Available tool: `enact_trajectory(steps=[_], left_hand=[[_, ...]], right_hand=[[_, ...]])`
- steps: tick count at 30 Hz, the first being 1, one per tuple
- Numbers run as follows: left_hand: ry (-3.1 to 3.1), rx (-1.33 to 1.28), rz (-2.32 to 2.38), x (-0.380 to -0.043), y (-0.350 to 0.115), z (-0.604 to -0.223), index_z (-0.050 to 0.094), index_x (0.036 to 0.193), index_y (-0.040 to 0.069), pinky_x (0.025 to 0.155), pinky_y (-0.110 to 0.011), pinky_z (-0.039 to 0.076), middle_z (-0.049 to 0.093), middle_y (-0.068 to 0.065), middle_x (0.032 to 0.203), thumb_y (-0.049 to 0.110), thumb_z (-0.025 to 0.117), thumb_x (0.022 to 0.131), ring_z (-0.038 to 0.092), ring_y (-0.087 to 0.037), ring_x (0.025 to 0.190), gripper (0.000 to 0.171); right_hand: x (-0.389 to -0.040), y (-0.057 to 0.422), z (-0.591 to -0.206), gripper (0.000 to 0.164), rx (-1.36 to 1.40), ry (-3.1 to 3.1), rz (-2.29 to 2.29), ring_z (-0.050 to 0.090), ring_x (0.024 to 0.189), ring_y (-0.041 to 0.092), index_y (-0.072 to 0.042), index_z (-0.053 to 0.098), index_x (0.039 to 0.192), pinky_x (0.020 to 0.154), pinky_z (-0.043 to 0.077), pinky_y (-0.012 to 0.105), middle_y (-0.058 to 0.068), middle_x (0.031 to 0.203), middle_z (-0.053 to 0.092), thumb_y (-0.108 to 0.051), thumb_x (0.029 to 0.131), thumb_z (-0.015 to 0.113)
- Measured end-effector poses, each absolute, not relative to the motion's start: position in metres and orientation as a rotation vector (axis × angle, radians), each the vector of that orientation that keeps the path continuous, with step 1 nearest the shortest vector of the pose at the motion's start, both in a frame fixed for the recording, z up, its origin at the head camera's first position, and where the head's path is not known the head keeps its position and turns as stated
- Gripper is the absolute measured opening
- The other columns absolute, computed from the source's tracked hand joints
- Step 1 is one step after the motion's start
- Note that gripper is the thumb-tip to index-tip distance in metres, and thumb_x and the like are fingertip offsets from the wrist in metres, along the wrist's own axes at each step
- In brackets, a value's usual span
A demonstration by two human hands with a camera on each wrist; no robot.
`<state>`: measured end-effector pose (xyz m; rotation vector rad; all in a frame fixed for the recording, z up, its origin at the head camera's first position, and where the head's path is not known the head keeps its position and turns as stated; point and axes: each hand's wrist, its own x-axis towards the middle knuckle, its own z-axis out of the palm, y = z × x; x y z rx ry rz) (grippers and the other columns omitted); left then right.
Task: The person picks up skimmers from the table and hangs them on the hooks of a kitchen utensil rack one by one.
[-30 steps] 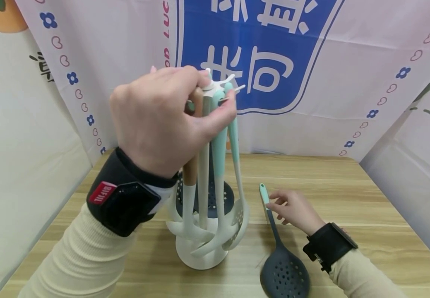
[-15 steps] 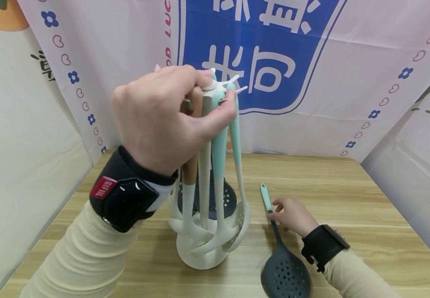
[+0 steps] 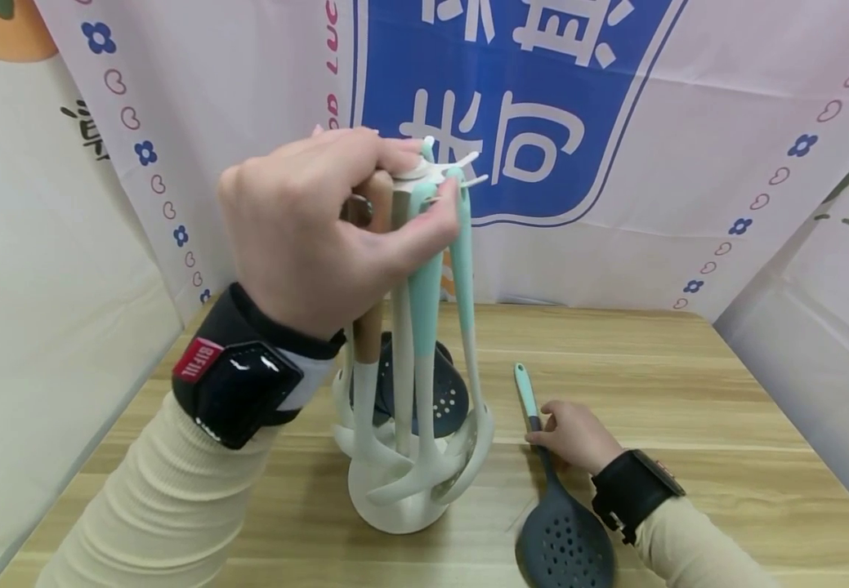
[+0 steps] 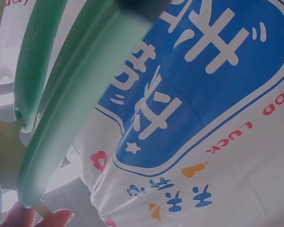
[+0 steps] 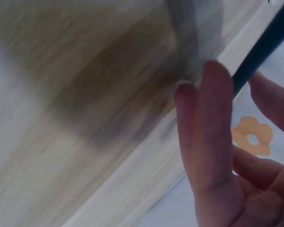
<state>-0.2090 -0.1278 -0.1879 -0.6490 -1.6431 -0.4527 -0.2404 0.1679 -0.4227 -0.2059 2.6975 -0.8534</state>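
Observation:
My left hand grips the top of a white utensil stand, its thumb against a mint handle. Several utensils hang there, among them a white ladle with a brown handle and a dark perforated one behind. Seen from the left wrist, fingertips touch a hook beside a mint handle. A dark grey skimmer with a mint handle end lies to the right of the stand. My right hand pinches its handle between thumb and fingers, just below the mint part.
The wooden table carries the stand and the skimmer. At its back edge hangs a printed cloth with a blue sign, and pale cloth also covers the left side.
The stand's hanging utensils have turned slightly under my left hand. My right hand has slid down the skimmer's handle and closed on it. The skimmer stays on the table.

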Motion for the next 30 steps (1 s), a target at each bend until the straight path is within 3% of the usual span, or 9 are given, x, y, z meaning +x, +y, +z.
enact_trajectory(steps=[3, 5, 14, 20, 25, 30], left_hand=[[-1.643, -0.676, -0.468, -0.210, -0.131, -0.187, 0.080, 0.083, 0.009, 0.045, -0.025, 0.031, 0.072, -0.002, 0.064, 0.046, 0.065, 0.091, 0.052, -0.013, 0.048, 0.040], [-1.646, -0.693, -0.481, -0.210, -0.133, -0.186, 0.080, 0.083, 0.008, 0.045, -0.025, 0.031, 0.069, -0.002, 0.061, 0.045, 0.065, 0.091, 0.051, -0.012, 0.047, 0.040], [-1.711, -0.668, -0.419, -0.207, -0.135, -0.184, 0.079, 0.083, 0.011, 0.051, -0.025, 0.039, 0.057, 0.003, 0.057, 0.042, 0.065, 0.092, 0.049, -0.012, 0.054, 0.035], [-1.777, -0.473, -0.352, -0.196, -0.122, -0.183, 0.068, 0.068, 0.014, 0.058, -0.036, 0.050, 0.054, 0.002, 0.056, 0.054, 0.064, 0.094, 0.064, -0.023, 0.077, 0.048], [-1.825, -0.428, -0.334, -0.187, -0.114, -0.180, 0.073, 0.077, 0.012, 0.049, -0.036, 0.036, 0.060, 0.001, 0.060, 0.057, 0.064, 0.097, 0.053, -0.021, 0.059, 0.050], [-1.793, -0.486, -0.238, -0.190, -0.120, -0.180, 0.070, 0.075, 0.014, 0.046, -0.030, 0.027, 0.056, 0.003, 0.056, 0.050, 0.058, 0.101, 0.043, -0.017, 0.049, 0.046]], right_hand=[[-0.239, 0.166, -0.425, 0.015, -0.216, 2.685, -0.851, 0.057, 0.052, 0.014, -0.001, 0.072, 0.098, 0.051, 0.047, 0.027, 0.004, 0.068, 0.062, -0.013, 0.092, 0.079], [-0.239, 0.164, -0.425, 0.011, -0.221, 2.678, -0.844, 0.056, 0.050, 0.014, -0.004, 0.072, 0.090, 0.049, 0.046, 0.026, 0.004, 0.065, 0.060, -0.012, 0.092, 0.080], [-0.249, 0.161, -0.420, 0.019, -0.161, 2.611, -0.730, 0.062, 0.053, 0.014, -0.003, 0.065, 0.086, 0.051, 0.055, 0.026, 0.007, 0.071, 0.064, -0.013, 0.091, 0.081], [-0.257, 0.160, -0.418, 0.023, -0.134, 2.563, -0.657, 0.064, 0.057, 0.015, -0.005, 0.064, 0.079, 0.053, 0.058, 0.026, 0.006, 0.070, 0.066, -0.013, 0.088, 0.083], [-0.261, 0.156, -0.416, 0.025, -0.126, 2.561, -0.559, 0.065, 0.053, 0.016, -0.004, 0.062, 0.077, 0.050, 0.057, 0.027, 0.006, 0.065, 0.065, -0.011, 0.088, 0.083], [-0.264, 0.149, -0.414, 0.022, -0.119, 2.557, -0.506, 0.063, 0.053, 0.017, -0.004, 0.059, 0.083, 0.047, 0.054, 0.026, 0.008, 0.068, 0.062, -0.006, 0.089, 0.080]])
